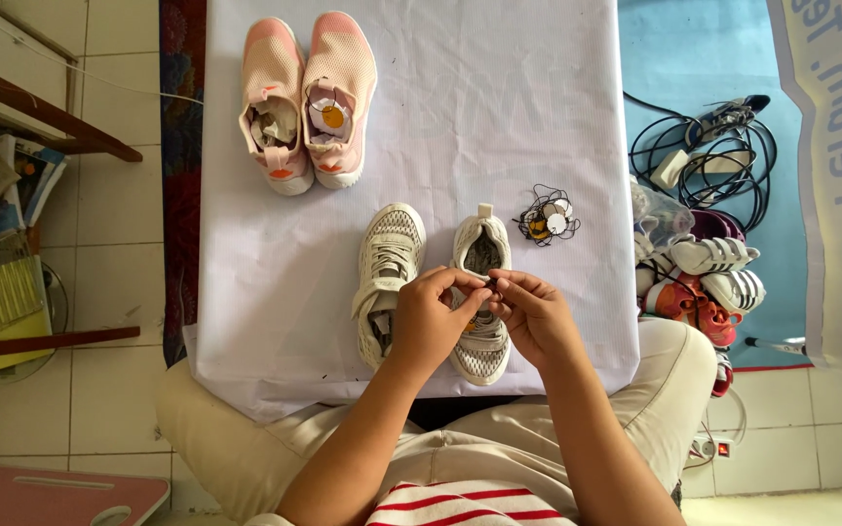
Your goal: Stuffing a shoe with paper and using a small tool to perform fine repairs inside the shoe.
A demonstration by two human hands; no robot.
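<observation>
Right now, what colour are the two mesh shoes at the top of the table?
Pink mesh shoes, clearest in the head view.

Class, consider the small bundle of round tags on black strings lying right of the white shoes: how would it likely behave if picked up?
The tag bundle probably weighs little: small discs on thin string. It would likely hang floppy and tangled, since the strings loop loosely. It seems unlikely to roll, lying flat on the white cloth.
</observation>
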